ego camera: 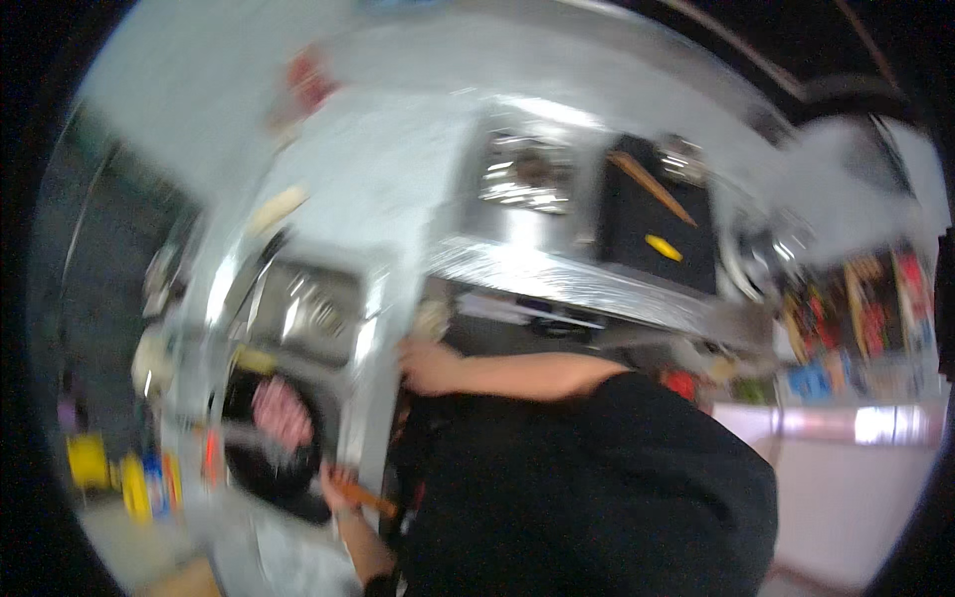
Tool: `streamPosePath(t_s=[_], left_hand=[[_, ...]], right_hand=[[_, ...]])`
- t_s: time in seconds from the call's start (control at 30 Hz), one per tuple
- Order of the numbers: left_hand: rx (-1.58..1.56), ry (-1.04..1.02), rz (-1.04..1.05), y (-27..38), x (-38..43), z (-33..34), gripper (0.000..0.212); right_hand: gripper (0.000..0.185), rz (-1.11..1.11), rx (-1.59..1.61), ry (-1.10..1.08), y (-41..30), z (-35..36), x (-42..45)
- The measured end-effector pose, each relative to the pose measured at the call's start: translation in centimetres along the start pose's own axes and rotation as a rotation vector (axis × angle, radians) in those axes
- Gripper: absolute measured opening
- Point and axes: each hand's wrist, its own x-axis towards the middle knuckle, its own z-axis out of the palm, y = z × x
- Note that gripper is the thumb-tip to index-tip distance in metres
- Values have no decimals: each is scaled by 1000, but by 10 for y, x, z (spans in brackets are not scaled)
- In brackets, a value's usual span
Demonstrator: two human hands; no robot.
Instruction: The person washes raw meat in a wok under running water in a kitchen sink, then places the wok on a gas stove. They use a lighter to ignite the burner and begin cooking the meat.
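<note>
The view is strongly blurred. At the lower left, my left hand (339,481) is closed around the orange-brown handle (373,501) of a black pan (257,477). The pan lies in a sink basin, and a pink lump (282,414), too blurred to identify, is in it. My right hand (431,367) is at the front edge of the metal counter (365,403), beside a pale rounded object (433,317). Whether it holds anything is hidden by blur.
A second sink basin (310,310) adjoins the pan, with a yellow sponge-like item (255,360) between. A gas burner (526,172) and a black panel (660,213) bearing a wooden stick (649,183) and a yellow object (664,247) stand farther right. Yellow bottles (134,485) are at far left.
</note>
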Motion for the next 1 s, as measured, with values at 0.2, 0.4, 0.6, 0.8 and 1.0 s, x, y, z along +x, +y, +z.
streamPosePath(t_s=[0.2,0.4,0.6,0.8,1.0], left_hand=[[-146,-73,-23,-5,1,-6,27],[-100,-70,-11,7,-23,15,28],[-104,-69,62,7,-27,18,31],[-106,-77,44,8,-28,18,31],[-92,-58,27,14,-31,19,28]], right_hand=[[43,-121,131,167,-22,5,23],[39,-168,200,152,-58,12,51],[38,-229,243,164,-104,24,92],[49,-193,390,72,-169,17,149],[73,-298,301,118,-203,68,265]])
